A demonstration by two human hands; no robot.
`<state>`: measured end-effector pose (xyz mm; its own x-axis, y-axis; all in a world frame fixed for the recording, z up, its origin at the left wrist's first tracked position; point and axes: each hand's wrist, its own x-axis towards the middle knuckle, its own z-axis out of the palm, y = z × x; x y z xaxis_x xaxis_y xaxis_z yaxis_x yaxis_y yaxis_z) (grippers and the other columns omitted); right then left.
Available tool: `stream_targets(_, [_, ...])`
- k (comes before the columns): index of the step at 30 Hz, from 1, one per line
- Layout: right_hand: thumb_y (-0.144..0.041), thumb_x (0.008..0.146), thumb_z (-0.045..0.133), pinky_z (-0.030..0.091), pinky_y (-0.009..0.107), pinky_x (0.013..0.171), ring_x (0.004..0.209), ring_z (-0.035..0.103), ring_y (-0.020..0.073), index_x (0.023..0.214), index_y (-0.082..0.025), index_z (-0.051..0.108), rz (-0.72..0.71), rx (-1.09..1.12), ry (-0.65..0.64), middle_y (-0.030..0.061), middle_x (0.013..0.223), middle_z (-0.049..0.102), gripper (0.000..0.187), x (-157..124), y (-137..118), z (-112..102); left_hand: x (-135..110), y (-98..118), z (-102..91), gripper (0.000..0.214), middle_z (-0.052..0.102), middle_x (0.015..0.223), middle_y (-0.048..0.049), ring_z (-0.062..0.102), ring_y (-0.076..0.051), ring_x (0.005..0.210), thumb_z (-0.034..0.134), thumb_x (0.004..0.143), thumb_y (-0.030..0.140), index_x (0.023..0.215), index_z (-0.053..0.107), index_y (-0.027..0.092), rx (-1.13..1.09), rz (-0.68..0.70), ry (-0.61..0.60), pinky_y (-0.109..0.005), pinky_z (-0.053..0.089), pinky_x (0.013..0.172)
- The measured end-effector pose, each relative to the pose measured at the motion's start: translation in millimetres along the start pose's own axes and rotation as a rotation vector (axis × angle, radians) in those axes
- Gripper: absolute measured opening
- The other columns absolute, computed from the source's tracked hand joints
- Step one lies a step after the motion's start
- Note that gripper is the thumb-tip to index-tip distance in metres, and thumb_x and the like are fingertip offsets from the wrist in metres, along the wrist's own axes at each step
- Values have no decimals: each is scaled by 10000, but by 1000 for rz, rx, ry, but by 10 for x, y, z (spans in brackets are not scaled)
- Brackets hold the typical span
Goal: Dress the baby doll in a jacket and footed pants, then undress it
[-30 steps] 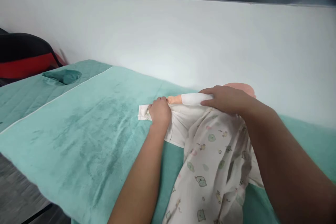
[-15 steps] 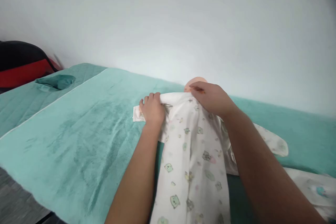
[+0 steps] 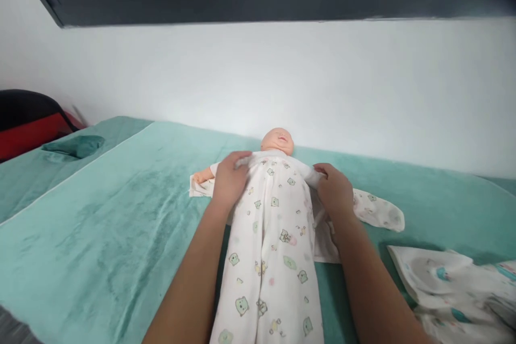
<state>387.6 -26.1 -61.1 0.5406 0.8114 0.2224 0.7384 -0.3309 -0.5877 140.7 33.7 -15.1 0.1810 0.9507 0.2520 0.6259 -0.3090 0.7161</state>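
Observation:
A baby doll [image 3: 279, 142] lies on its back, its head near the wall. White baby pants [image 3: 282, 247] with green animal prints cover its front up to the chest; their lower end runs out of view. My left hand [image 3: 231, 180] is closed on the upper left edge of the pants. At the upper right edge my right hand [image 3: 334, 191] pinches the white cloth. Beneath the doll a printed baby shirt [image 3: 381, 210] lies spread, one sleeve out to the right. The doll's small hand [image 3: 203, 174] rests over the left sleeve. The doll's legs are hidden.
A teal plush cover [image 3: 121, 226] spreads under everything. Other printed white baby clothes [image 3: 455, 285] lie in a heap at the lower right. A white wall [image 3: 201, 75] and dark window frame [image 3: 181, 2] stand behind. A black and red object [image 3: 32, 131] is at far left.
My right hand has moved from beside the doll's head down to the right edge of the pants. The doll's head and little hand now show. The camera view has tilted up.

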Motion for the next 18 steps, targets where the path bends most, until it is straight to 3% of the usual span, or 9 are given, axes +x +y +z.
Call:
stream_targets(3, [-222, 871, 376, 433, 391, 832, 1019, 642, 293, 1153, -239, 689, -1, -55, -24, 87, 1117, 731, 422, 43, -46, -2, -198, 303, 18, 346, 641, 1343, -8, 574, -190, 1241, 412, 954, 252, 1176, 678, 260, -42, 258, -161, -347, 438, 1092])
stream_targets(5, [-265, 898, 367, 426, 393, 825, 998, 648, 294, 1142, -251, 695, 8, -79, -36, 91, 1090, 735, 408, 51, -67, -4, -257, 494, 84, 330, 601, 1397, -26, 499, -204, 1328, 416, 968, 277, 1163, 680, 239, 127, 428, -210, -376, 366, 1156])
stream_targets(8, [-273, 896, 377, 423, 390, 819, 986, 655, 290, 1150, -276, 695, 23, -77, -54, 87, 1088, 736, 407, 62, -94, -11, -172, 760, 280, 295, 651, 1294, -70, 501, -245, 1300, 442, 954, 300, 1098, 686, 218, 436, 563, -309, -437, 339, 1154])
stream_targets(10, [-254, 875, 394, 423, 386, 815, 978, 660, 287, 1141, -289, 698, 31, -66, -65, 78, 1074, 742, 406, 72, -105, -19, -42, 915, 481, 265, 676, 1207, -96, 546, -267, 1224, 503, 915, 315, 1049, 697, 195, 589, 611, -419, -444, 361, 1112])
stream_targets(13, [-244, 845, 424, 430, 365, 810, 975, 666, 273, 1127, -296, 701, 15, -10, -62, 60, 1067, 750, 398, 83, -88, -21, 136, 1081, 840, 348, 650, 1222, -163, 586, -275, 1143, 517, 892, 242, 1196, 651, 137, 774, 592, -537, -424, 414, 1009])
stream_targets(16, [-235, 791, 475, 447, 355, 831, 1001, 664, 264, 1111, -279, 699, -15, 77, -10, 50, 1109, 745, 393, 110, -7, 3, 225, 1157, 1117, 404, 622, 1255, -211, 583, -292, 1138, 509, 902, 214, 1276, 608, 100, 869, 544, -568, -429, 429, 955])
stream_targets(18, [-196, 719, 492, 461, 369, 874, 1031, 660, 266, 1094, -261, 699, -43, 134, 27, 52, 1129, 737, 432, 151, 83, 23, 254, 1168, 1173, 380, 630, 1238, -205, 584, -299, 1134, 528, 890, 193, 1246, 628, 106, 881, 540, -569, -433, 433, 943])
